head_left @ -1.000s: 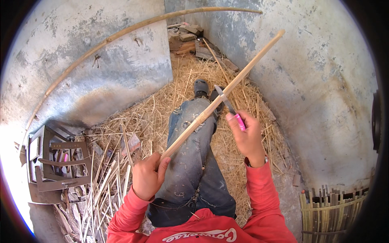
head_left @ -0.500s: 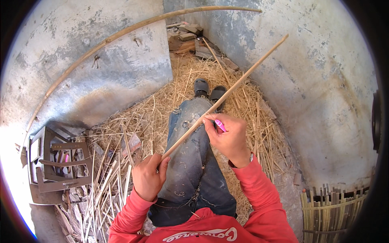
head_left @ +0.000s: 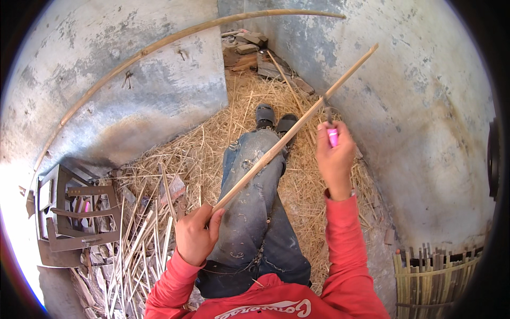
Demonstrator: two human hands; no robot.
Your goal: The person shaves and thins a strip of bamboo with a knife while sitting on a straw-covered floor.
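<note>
A long, pale wooden stick (head_left: 284,141) slants from lower left to upper right across my legs. My left hand (head_left: 196,234) is closed around its near end, above my thigh. In my right hand (head_left: 336,157) I grip a knife (head_left: 333,136) by its pink handle, pointing away from me. Its dark blade, partly blurred, meets the upper part of the stick, not far below the tip. My fingers hide part of the handle.
Straw and shavings (head_left: 313,202) cover the floor around my legs. Split strips (head_left: 141,250) and a dark wooden frame (head_left: 85,215) lie at left. A long curved pole (head_left: 143,51) leans along the wall. Bricks (head_left: 249,45) are piled in the far corner; a slatted basket (head_left: 433,279) stands right.
My right hand has moved up and away along the stick, and the knife's blade now shows near the far end. My left hand keeps its hold in the same place.
</note>
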